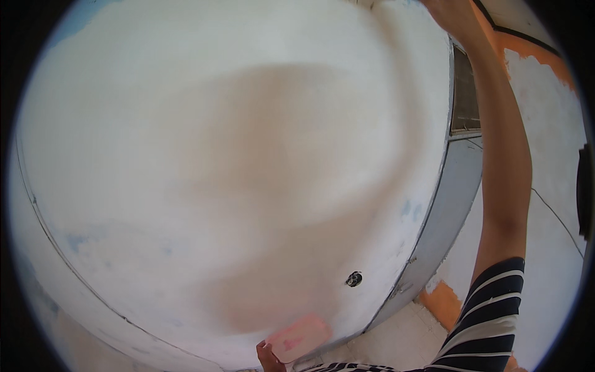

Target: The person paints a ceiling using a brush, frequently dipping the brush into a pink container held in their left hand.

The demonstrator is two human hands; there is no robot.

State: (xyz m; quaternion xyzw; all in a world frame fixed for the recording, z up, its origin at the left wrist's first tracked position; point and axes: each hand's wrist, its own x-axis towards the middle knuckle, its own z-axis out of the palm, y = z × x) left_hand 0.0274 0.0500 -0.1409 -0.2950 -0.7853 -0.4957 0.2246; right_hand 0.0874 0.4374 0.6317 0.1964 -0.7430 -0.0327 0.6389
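Low in the picture, my left hand [269, 358] grips the left edge of a pink, rounded rectangular plastic container [302, 338]. A deeper pink patch shows on it, and its contents are hard to make out. High at the upper right, my right hand [447, 13] reaches up against the whitish wall [186, 124], its arm stretched nearly straight. The fingers are cut off by the top edge, so whatever they hold is hidden. Soft brown shadows of an arm and body fall across the wall.
A round hole [354, 278] with wires sits low in the wall. A thin cable [80, 273] runs along the lower left. To the right are a grey door panel [427, 229], a dark window pane [466, 93] and an orange-and-white wall [545, 124]. Pale floor tiles [396, 338] lie below.
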